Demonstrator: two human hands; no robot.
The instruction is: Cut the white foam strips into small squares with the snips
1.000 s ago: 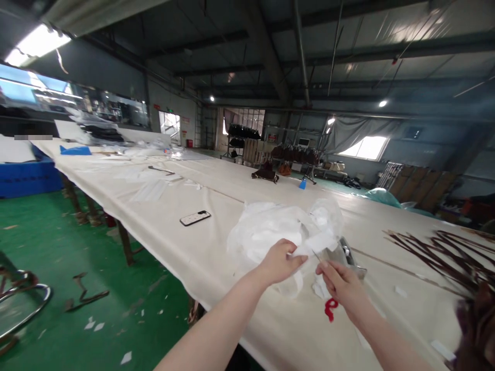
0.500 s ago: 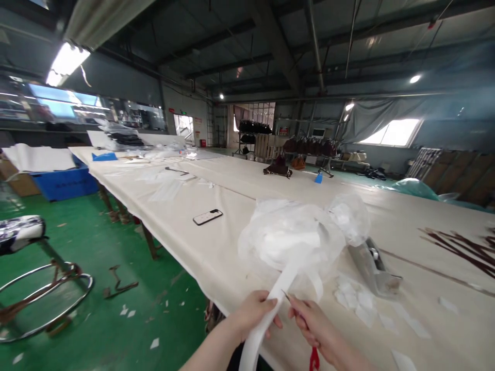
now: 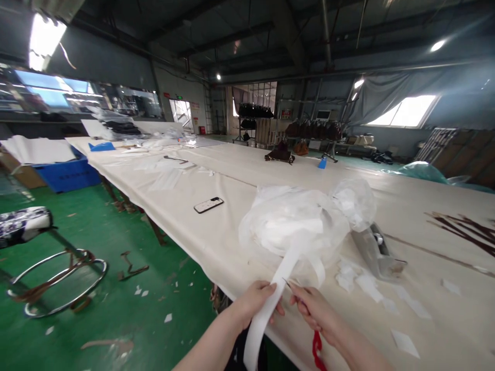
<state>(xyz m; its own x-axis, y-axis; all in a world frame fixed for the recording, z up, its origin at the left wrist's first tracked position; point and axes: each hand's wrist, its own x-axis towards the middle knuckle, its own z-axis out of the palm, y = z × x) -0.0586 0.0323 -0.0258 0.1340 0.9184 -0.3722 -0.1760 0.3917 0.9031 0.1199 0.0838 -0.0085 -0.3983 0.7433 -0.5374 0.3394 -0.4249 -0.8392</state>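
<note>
My left hand point(image 3: 258, 301) pinches a long white strip point(image 3: 279, 281) between thumb and fingers, near the front edge of the table. The strip runs up into a clear plastic bag point(image 3: 290, 216) with white material inside, and its other end hangs down past the table edge. My right hand point(image 3: 311, 308) is closed round a slim tool with a pointed metal tip point(image 3: 286, 282), beside the strip. A red part point(image 3: 317, 350), a handle or cord, shows below that hand; the tool's exact kind is mostly hidden by my fingers. A second strip end curls from the bag.
Right of the bag stand a grey tape dispenser point(image 3: 379, 252) and loose white pieces point(image 3: 369, 287). A phone point(image 3: 209, 205) lies left on the cloth-covered table point(image 3: 185, 226). Dark brown straps point(image 3: 460, 232) lie far right. A stool point(image 3: 58, 281) stands on the green floor.
The camera view has shifted slightly, so the scene sits a little higher. Both hands keep their hold, the pointed tip still next to the strip. More of the red part shows.
</note>
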